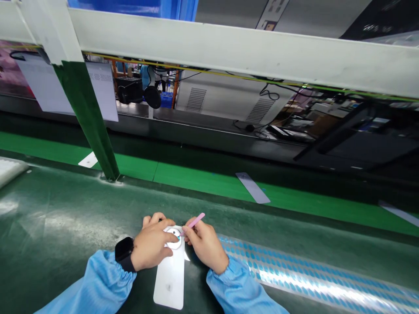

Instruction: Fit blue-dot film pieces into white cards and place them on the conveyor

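My left hand (151, 244) presses down on a small white round part (173, 238) that sits at the top end of a long white strip (170, 279) on the dark green bench. My right hand (204, 244) holds a thin pink stick (195, 222) like a pen, with its tip at the round part. A black smartwatch (124, 253) sits on my left wrist, and both arms wear light blue sleeves.
A sheet of small blue oval stickers (294, 274) runs to the right of my hands. Beyond the bench lies a green conveyor belt (196, 179) with white strips (252, 187) on it. A green and white post (88, 113) rises at left, under a white beam (229, 48).
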`<state>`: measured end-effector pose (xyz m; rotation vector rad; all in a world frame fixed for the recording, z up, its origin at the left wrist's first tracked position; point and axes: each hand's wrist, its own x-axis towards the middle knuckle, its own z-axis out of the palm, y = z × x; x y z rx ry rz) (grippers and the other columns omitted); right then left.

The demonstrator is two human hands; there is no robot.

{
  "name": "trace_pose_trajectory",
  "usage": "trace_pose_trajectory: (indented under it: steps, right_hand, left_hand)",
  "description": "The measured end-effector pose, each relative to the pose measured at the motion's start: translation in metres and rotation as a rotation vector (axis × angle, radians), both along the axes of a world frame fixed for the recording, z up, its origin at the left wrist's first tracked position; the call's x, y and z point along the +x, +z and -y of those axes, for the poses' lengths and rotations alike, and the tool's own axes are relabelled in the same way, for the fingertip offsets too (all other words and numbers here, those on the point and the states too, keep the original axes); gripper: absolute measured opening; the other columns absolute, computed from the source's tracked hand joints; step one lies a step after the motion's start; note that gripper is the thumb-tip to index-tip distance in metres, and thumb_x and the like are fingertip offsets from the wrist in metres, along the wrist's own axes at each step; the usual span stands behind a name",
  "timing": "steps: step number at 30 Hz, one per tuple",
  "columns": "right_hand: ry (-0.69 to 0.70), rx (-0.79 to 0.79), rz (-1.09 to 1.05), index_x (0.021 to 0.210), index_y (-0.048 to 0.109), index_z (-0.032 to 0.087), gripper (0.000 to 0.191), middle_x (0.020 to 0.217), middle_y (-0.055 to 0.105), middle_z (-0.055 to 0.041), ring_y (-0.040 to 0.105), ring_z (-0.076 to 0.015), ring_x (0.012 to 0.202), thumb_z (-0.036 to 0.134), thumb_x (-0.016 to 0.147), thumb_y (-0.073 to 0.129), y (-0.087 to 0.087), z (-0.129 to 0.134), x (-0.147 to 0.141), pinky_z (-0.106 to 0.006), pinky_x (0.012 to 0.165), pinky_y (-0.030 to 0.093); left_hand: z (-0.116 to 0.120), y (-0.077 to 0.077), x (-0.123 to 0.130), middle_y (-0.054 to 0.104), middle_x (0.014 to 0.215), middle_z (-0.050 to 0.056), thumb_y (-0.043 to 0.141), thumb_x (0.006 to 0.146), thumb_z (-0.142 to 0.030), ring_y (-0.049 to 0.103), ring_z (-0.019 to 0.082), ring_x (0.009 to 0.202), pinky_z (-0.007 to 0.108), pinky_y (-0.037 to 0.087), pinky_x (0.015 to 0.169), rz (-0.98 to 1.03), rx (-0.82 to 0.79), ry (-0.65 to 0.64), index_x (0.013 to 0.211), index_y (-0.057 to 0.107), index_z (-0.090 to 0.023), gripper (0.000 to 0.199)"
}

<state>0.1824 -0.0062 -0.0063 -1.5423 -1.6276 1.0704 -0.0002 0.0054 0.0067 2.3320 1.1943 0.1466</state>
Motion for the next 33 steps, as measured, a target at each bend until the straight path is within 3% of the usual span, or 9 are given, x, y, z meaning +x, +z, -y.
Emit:
trace_pose_trajectory:
  steps: [10,15,18,21,25,28,33]
  right_hand:
    - [-0.002,0.064,0.088,0.074,0.053,0.022,0.019,0.064,0.064,-0.0030,0.062,-0.0187,0.062,0.037,0.083,0.046,0.003,0.002,0.001,-0.027,0.057,0.047]
    - [-0.092,0.402,0.166,0.072,0.053,0.022,0.021,0.073,0.063,-0.0057,0.060,-0.0182,0.068,0.032,0.088,0.044,0.015,0.014,0.011,-0.029,0.065,0.047]
    - [0.020,0.516,0.196,0.076,0.056,0.020,0.021,0.079,0.060,-0.0064,0.059,-0.0175,0.076,0.018,0.087,0.038,0.016,0.024,0.011,-0.028,0.069,0.047]
    - [0.193,0.384,0.352,0.086,0.063,0.020,0.028,0.084,0.060,-0.0057,0.060,-0.0163,0.077,0.009,0.080,0.037,0.012,0.031,0.005,-0.026,0.069,0.047]
    - [0.283,0.160,0.652,0.098,0.067,0.023,0.027,0.090,0.063,-0.0049,0.064,-0.0184,0.077,0.017,0.085,0.045,0.008,0.035,-0.007,-0.027,0.069,0.048]
    - [0.284,0.130,0.781,0.107,0.066,0.023,0.027,0.096,0.065,-0.0067,0.066,-0.0203,0.079,0.022,0.088,0.046,0.010,0.037,-0.014,-0.028,0.067,0.048]
    - [0.296,0.141,0.876,0.112,0.064,0.020,0.031,0.100,0.067,-0.0084,0.067,-0.0192,0.076,0.015,0.087,0.047,0.009,0.040,-0.020,-0.026,0.066,0.048]
  left_hand:
    - [0.002,0.006,0.003,0.056,0.124,-0.004,0.068,0.074,-0.022,0.039,0.027,0.112,0.044,0.026,0.086,-0.034,0.005,-0.003,0.093,0.068,-0.036,0.023]
    - [0.002,0.004,0.005,0.056,0.125,-0.004,0.069,0.073,-0.024,0.039,0.026,0.112,0.044,0.025,0.085,-0.038,0.002,0.011,0.093,0.068,-0.035,0.023]
    - [0.001,0.004,0.006,0.057,0.124,-0.004,0.071,0.072,-0.025,0.040,0.026,0.113,0.044,0.025,0.086,-0.038,0.001,0.026,0.092,0.069,-0.035,0.022]
    - [-0.001,0.003,0.006,0.058,0.123,-0.004,0.073,0.071,-0.025,0.040,0.026,0.113,0.044,0.025,0.086,-0.035,-0.008,0.039,0.090,0.068,-0.033,0.021]
    - [-0.001,0.002,0.006,0.059,0.121,-0.004,0.077,0.069,-0.028,0.040,0.025,0.113,0.041,0.025,0.085,-0.006,-0.014,0.049,0.090,0.063,-0.027,0.025]
    - [0.000,0.002,0.006,0.062,0.112,-0.001,0.075,0.071,-0.029,0.042,0.023,0.109,0.039,0.026,0.083,0.010,-0.003,0.061,0.090,0.055,-0.022,0.029]
    - [0.000,0.002,0.007,0.060,0.110,0.000,0.074,0.072,-0.026,0.042,0.023,0.107,0.037,0.026,0.080,-0.005,0.030,0.061,0.087,0.051,-0.021,0.027]
